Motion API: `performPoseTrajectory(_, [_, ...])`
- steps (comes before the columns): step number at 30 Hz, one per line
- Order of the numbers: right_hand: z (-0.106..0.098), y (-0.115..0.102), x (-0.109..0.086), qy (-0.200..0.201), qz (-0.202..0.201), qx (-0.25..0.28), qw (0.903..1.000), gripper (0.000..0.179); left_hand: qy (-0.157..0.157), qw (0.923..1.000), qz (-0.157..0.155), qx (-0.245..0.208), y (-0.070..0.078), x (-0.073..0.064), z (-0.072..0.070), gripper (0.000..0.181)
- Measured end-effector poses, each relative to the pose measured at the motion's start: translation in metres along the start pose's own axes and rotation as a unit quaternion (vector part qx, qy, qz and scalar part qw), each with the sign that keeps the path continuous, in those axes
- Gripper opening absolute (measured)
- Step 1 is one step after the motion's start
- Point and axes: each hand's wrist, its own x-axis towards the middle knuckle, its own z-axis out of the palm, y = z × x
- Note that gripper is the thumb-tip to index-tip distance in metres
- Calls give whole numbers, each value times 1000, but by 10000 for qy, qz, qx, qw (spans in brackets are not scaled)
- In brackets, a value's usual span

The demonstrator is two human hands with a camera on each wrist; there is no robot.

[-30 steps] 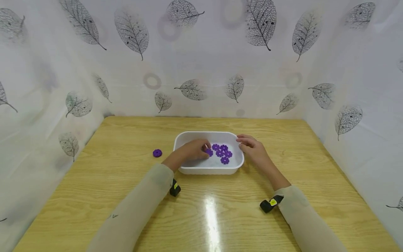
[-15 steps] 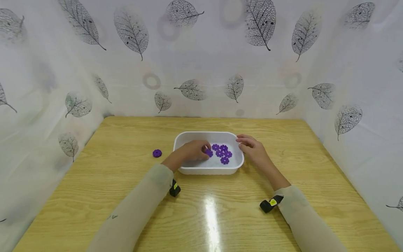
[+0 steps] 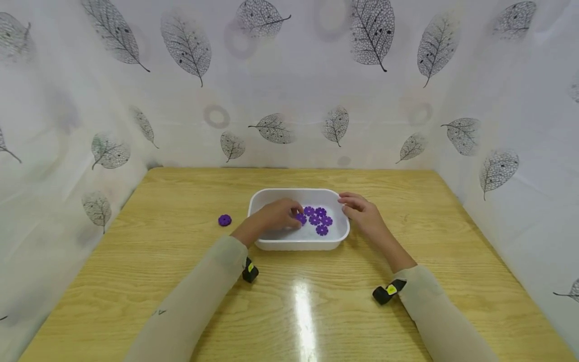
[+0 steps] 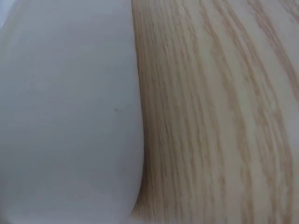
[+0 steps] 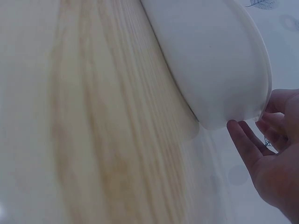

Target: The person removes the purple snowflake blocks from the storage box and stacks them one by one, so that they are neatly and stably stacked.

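A white plastic tub [image 3: 298, 245] stands on the table. My left hand [image 3: 280, 214] reaches into it, thumb and fingers closing on a purple flower-shaped piece [image 3: 301, 218]. Several similar purple pieces [image 3: 321, 230] lie on the tub's floor just to the right. At the tub's right end my right hand [image 3: 364, 213] holds the rim. In the right wrist view, fingertips [image 5: 233, 126] of that hand meet the tub's outer wall [image 5: 215, 60], and others bend over its edge. Only the tub's side [image 4: 70, 112] and wood show in the left wrist view; the left hand is outside it.
One thicker purple flower-shaped piece [image 3: 224, 220] lies on the wooden table [image 3: 289, 301], left of the tub. A white leaf-print curtain [image 3: 289, 80] encloses the table's back and sides. Each wrist carries a small black camera [image 3: 382, 295].
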Motion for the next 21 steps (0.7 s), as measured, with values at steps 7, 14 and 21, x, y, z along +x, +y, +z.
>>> performPoseTrajectory(7, [-2, 0, 1, 28, 27, -51, 10000, 32, 316, 9985, 359, -252, -2, 4, -3, 39])
performPoseTrajectory(14, [-1, 1, 1, 1, 10, -124, 9999, 34, 515, 9968, 503, -342, 1, 1, -10, 39])
performPoseTrajectory(21, [0, 1, 1, 56, -6, -100, 9999, 31, 816, 9896, 760, -906, 8, -8, -26, 37])
